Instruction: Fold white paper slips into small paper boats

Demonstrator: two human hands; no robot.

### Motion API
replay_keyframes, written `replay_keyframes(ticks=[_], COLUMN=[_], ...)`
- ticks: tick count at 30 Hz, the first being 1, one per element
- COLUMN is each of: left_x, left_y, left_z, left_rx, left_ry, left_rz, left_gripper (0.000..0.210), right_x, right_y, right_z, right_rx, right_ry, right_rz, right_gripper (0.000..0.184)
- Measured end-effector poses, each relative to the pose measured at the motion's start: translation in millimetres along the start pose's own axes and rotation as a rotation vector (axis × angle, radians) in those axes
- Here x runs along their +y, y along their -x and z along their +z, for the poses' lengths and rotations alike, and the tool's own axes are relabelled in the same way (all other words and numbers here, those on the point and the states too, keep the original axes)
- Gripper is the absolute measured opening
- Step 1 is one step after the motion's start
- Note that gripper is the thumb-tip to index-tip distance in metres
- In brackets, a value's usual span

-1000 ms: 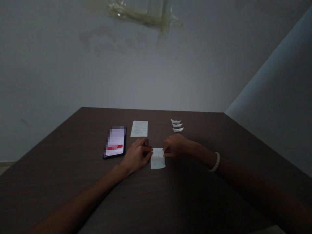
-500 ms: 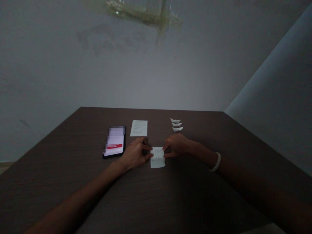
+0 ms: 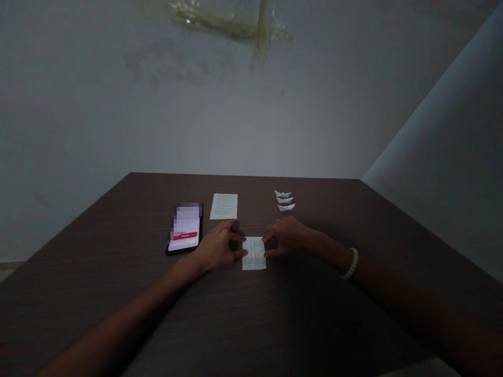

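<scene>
A small printed sheet of paper (image 3: 254, 256) lies on the table in front of me. At its left edge, the thumb and forefinger of my left hand (image 3: 219, 245) hold it. My right hand (image 3: 287, 234) grips the opposite edge the same way, its other fingers curled in. Just beyond the right hand sit three little folded paper boats (image 3: 285, 200), lined up one behind another. A stack of printed paper (image 3: 224, 207) rests past my left hand.
To the left of my left hand lies a phone (image 3: 185, 228) with a lit screen, partly blurred out. The dark brown table (image 3: 220, 319) meets a stained grey wall (image 3: 251, 120) at its far edge. A white beaded bracelet (image 3: 351, 263) circles my right wrist.
The sheet looks flatter now, with its middle crease less raised. My right thumb has slid slightly toward me along the edge. The left hand has hardly moved.
</scene>
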State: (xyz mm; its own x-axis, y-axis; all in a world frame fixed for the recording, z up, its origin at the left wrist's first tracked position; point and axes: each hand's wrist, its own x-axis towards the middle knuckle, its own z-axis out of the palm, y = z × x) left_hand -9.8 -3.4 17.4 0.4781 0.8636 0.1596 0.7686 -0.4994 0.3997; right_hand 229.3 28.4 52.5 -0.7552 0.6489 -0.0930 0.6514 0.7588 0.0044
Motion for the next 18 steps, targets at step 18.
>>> replay_keyframes(ticks=[18], left_x=[-2.4], left_y=[-1.8], left_z=[-0.4], left_rx=[-0.009], left_ry=[-0.012], left_rz=[0.034], left_gripper=[0.037], right_x=[-10.8], right_y=[10.8], right_z=[-5.2], right_rx=[-0.050], right_ry=[0.006], right_rz=[0.036], right_gripper=[0.053])
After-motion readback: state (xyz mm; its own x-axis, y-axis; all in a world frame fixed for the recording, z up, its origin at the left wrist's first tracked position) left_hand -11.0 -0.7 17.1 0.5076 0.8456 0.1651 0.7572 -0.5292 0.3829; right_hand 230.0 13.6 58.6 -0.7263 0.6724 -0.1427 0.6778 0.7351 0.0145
